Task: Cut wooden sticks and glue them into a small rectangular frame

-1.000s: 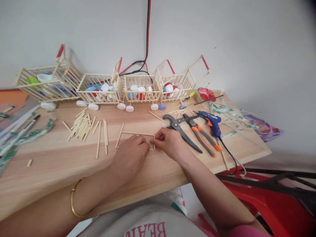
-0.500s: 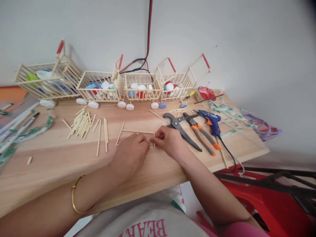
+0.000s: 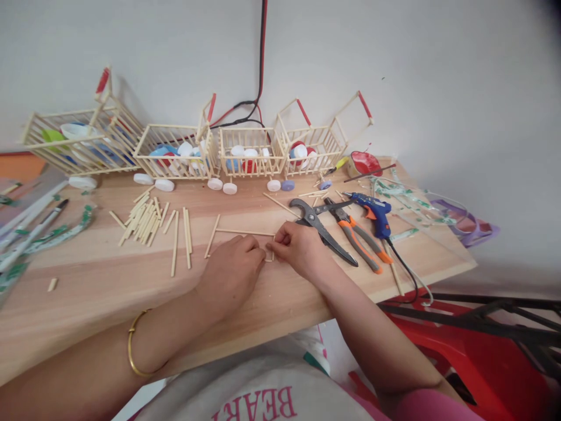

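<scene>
A rectangle of thin wooden sticks [image 3: 245, 232] lies flat on the wooden table [image 3: 87, 310], its lower side mostly hidden by my hands. My left hand [image 3: 234, 266] rests over its lower edge, fingers curled together and pointing right; the fingertips' hold is hidden. At the rectangle's right end, my right hand [image 3: 300, 248] pinches the short end stick [image 3: 273, 252] between thumb and fingers. Left of the frame lie several longer loose sticks [image 3: 175, 242] and a pile of short sticks [image 3: 144, 219].
Small stick-built carts [image 3: 252, 152] filled with coloured caps line the wall. Right of my hands lie grey cutters [image 3: 322, 228], orange-handled pliers [image 3: 359, 240] and a blue glue gun [image 3: 374, 210] with its cord. A marker [image 3: 48, 216] and plastic packaging [image 3: 26, 245] lie at left.
The whole view has shifted very slightly. Both hands stay in the same place at the stick rectangle, with hardly any visible finger movement.
</scene>
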Tool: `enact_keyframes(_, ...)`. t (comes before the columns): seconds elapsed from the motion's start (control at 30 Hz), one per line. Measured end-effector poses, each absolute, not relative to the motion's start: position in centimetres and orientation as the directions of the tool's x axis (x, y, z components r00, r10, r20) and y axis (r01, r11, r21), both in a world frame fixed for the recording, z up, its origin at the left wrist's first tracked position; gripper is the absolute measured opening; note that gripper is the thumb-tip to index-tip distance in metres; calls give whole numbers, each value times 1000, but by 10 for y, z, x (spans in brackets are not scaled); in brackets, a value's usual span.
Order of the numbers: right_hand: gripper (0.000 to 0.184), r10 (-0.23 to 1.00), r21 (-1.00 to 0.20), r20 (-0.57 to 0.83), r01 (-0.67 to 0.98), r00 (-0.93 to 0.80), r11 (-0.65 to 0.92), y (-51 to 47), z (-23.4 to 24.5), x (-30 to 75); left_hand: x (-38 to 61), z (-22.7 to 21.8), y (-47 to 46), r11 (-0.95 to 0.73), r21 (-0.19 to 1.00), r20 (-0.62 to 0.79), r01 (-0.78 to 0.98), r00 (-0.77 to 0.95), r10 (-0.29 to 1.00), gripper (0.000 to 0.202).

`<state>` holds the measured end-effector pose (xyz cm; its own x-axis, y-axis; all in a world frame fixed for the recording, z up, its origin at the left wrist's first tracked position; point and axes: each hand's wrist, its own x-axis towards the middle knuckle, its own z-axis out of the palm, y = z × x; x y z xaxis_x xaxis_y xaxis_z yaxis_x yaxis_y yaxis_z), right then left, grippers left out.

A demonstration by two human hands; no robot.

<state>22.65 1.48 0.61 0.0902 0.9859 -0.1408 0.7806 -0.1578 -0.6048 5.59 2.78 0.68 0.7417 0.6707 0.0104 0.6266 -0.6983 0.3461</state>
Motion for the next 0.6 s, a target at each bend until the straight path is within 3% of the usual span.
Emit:
enact_keyframes(0.23,16,978,-723,-203,668,43,-179,12,6,238,56,14,29,-679,349,-18,646,729,684,25)
enact_keyframes(0.6,12,992,-849,-123,522,-41,-84,13,-2,255,56,19,24,-702,354,61,617,734,676,22)
